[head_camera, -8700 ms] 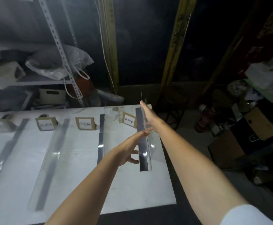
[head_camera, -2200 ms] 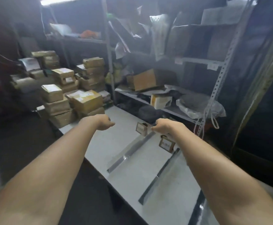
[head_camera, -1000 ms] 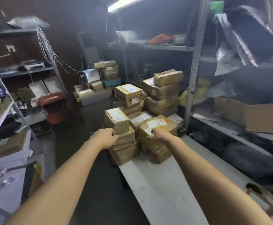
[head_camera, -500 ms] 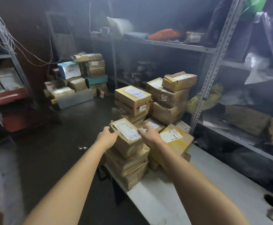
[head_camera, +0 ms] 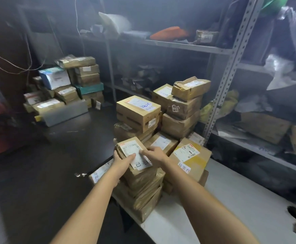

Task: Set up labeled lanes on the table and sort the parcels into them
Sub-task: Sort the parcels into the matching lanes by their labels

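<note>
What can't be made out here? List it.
Head view, all:
- Fine print on the shipping label of the top parcel: too small, partly under the left hand and right hand.
- Whether either hand grips the parcel: the hands' own backs hide it.
- Label below the left forearm: mostly covered by it.
- Right end of the table: cut by the frame edge.
</note>
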The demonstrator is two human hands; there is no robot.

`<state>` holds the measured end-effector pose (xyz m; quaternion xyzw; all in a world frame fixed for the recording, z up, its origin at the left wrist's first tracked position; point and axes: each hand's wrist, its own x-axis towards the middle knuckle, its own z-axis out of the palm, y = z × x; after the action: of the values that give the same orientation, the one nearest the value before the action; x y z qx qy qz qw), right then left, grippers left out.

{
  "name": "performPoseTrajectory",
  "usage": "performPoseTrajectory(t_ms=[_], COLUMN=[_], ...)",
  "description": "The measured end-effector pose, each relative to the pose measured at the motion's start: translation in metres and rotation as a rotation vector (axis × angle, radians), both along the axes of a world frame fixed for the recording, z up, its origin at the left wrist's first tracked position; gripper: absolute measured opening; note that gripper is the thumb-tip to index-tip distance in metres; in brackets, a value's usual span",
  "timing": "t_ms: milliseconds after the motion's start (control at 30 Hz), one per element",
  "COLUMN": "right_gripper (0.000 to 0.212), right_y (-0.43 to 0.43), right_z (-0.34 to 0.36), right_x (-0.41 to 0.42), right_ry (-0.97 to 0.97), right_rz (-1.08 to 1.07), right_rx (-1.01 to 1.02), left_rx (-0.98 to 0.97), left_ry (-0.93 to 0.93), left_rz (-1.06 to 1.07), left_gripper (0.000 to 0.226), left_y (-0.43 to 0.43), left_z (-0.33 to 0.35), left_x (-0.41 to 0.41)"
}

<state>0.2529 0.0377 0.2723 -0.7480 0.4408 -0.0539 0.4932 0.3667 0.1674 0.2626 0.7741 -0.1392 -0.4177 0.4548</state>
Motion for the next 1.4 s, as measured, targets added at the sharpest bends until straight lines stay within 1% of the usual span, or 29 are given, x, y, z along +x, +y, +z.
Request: performPoseTrajectory(t_ms=[100,200,233,300,367,500,600,667,767,867,967,1067,1167,1267,1400], right_gripper=[0.058,0.051,0.048,0.042,0.042,0.049,0.043,0.047,0.048,0.044,0.043,0.047,0.05,0.049,0.039], right_y=[0.004,0.006,0.007,0.009,0.011,0.021,0.026,0.026,0.023,0.016,0.011,0.013,0.014,0.022,0.04], right_z=[0.001,-0.004,-0.006,-0.006,-0.008,-0.01,-0.003,0.002,0.014,0.03,0.041,0.043,0.036,0.035,0.036], right_x=[-0.006,-0.009,-0.011,-0.016,-0.02,-0.033,-0.048,-0.062,-0.098,-0.15,-0.206,-0.266,-0.323,-0.387,-0.49], right_ry=[-0.046,-0.124,-0.14,-0.149,-0.156,-0.224,-0.29,-0.327,-0.298,-0.31,-0.32,-0.268,-0.218,-0.204,-0.238], right_rz=[-0.008,-0.076,-0.1,-0.132,-0.162,-0.21,-0.292,-0.341,-0.4,-0.497,-0.62,-0.726,-0.803,-0.879,-0.973], right_rx=[0.082,0.172,0.181,0.155,0.151,0.18,0.154,0.114,0.013,-0.025,-0.03,-0.076,-0.109,-0.135,-0.149], left_rx=[-0.037,-0.068,-0.092,-0.144,-0.17,-0.183,-0.185,-0.166,-0.193,-0.219,-0.256,-0.275,-0.236,-0.193,-0.117], left_ry=[0.041,0.031,0.029,0.028,0.022,0.012,-0.009,-0.035,-0.017,-0.003,0.042,0.003,0.025,0.047,0.026], left_rz=[-0.012,-0.031,-0.042,-0.059,-0.104,-0.192,-0.237,-0.278,-0.338,-0.401,-0.482,-0.579,-0.65,-0.697,-0.778], left_gripper=[0.099,0.095,0.087,0.064,0.053,0.045,0.042,0.043,0.031,0.025,0.034,0.034,0.032,0.04,0.041], left_y=[-0.001,-0.002,-0.002,0.0,-0.001,-0.005,-0.015,-0.028,-0.046,-0.067,-0.09,-0.104,-0.112,-0.119,-0.108], left_z=[-0.001,-0.004,-0.003,0.001,0.004,0.014,0.016,0.019,0.035,0.046,0.05,0.056,0.057,0.054,0.058], left_x=[0.0,0.001,0.0,-0.001,-0.002,-0.011,-0.014,-0.024,-0.064,-0.115,-0.163,-0.223,-0.281,-0.344,-0.45])
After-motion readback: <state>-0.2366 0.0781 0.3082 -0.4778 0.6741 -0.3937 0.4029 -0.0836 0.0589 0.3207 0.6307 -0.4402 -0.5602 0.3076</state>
